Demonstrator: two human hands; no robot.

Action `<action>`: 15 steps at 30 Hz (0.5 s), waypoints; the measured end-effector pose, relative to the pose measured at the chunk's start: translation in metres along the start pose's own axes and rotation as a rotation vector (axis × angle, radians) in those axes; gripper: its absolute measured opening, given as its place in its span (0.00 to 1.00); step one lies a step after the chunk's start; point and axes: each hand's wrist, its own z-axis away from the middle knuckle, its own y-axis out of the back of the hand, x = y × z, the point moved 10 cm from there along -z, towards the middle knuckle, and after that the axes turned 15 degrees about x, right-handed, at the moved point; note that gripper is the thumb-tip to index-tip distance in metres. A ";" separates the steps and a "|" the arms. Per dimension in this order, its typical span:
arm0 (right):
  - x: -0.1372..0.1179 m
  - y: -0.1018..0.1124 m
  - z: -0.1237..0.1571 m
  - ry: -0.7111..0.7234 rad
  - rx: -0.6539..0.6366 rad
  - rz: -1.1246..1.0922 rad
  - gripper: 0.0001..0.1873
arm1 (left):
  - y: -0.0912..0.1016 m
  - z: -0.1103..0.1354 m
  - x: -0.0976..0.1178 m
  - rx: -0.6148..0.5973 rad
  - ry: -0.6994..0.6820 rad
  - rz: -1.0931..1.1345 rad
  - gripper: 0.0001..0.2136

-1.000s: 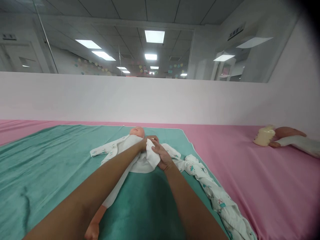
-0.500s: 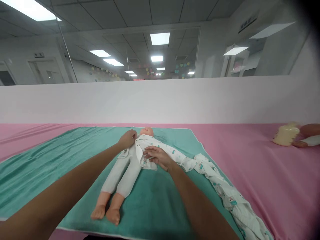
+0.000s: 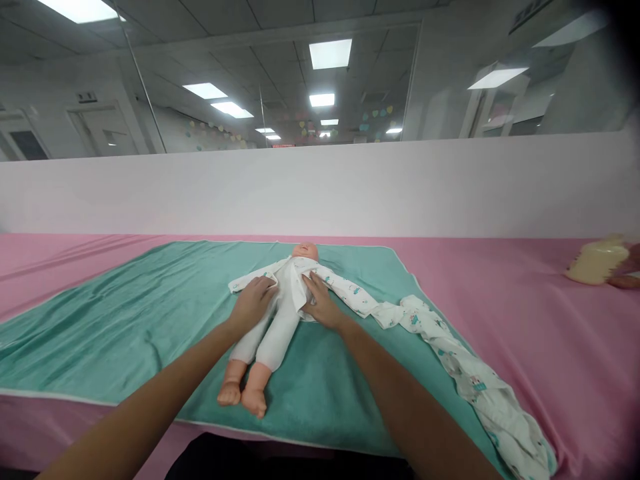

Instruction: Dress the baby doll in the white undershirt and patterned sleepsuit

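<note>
A baby doll [image 3: 278, 330] with a cloth body in white lies on its back on a green blanket [image 3: 345, 387], head away from me, bare feet towards me. It wears a white printed baby shirt [image 3: 345, 288] that lies open at the front, both sleeves spread sideways. My left hand [image 3: 254, 301] is closed on the shirt's left front panel beside the doll's chest. Opposite it, my right hand [image 3: 323, 303] grips the right front panel, thumb and fingers around its edge. My palms hide parts of the shirt's lower hem.
Twisted printed baby clothing [image 3: 475, 380] trails from the right sleeve's end to the blanket's right edge. A pink sheet [image 3: 480, 287] lies beneath. At far right, another person's hand [image 3: 631, 267] is beside a yellowish bottle-like object [image 3: 597, 261]. A low white wall [image 3: 300, 190] with glass above stands behind.
My left hand has come down from near the doll's shoulder to the shirt's left panel, uncovering the left sleeve. My right hand has gone from lying on the shirt to gripping its edge.
</note>
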 end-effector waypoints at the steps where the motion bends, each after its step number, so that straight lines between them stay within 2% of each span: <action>1: 0.001 0.001 0.001 -0.014 0.000 0.000 0.42 | 0.000 0.000 0.009 -0.012 -0.030 0.004 0.11; 5: -0.001 0.010 0.001 -0.051 0.047 0.026 0.42 | -0.012 0.016 0.043 -0.167 -0.191 -0.017 0.11; 8: -0.023 0.013 0.001 0.014 0.125 0.063 0.37 | -0.011 0.023 0.045 -0.214 -0.167 0.068 0.12; 11: -0.063 0.004 0.007 0.187 0.097 0.084 0.27 | -0.002 0.019 0.019 -0.103 0.069 0.263 0.13; 13: -0.088 -0.004 0.013 0.280 0.028 0.085 0.20 | 0.003 0.016 -0.015 0.039 0.282 0.353 0.14; 15: -0.098 -0.005 0.014 0.271 -0.010 0.042 0.15 | 0.001 0.016 -0.052 0.160 0.491 0.387 0.16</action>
